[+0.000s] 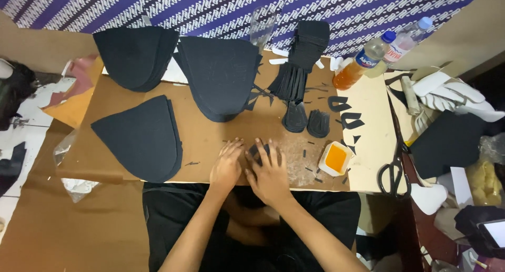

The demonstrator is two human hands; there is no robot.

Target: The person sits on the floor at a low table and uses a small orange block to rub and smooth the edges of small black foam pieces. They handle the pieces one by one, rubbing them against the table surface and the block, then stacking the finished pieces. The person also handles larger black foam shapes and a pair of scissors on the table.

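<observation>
small black piece (259, 148) flat on counter (221, 140), near edge, centre | right hand (271, 175) lies over it, fingers (268, 154) spread, pressing down | left hand (227, 164) just left, fingers together, touching its edge | long axis: cannot tell, mostly hidden | glue tray (335, 158) right

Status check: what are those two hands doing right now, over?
Left hand and right hand both flat, pressing a small black piece on the cardboard board. Small tub of orange glue beside right hand. Nothing blocking.
</observation>
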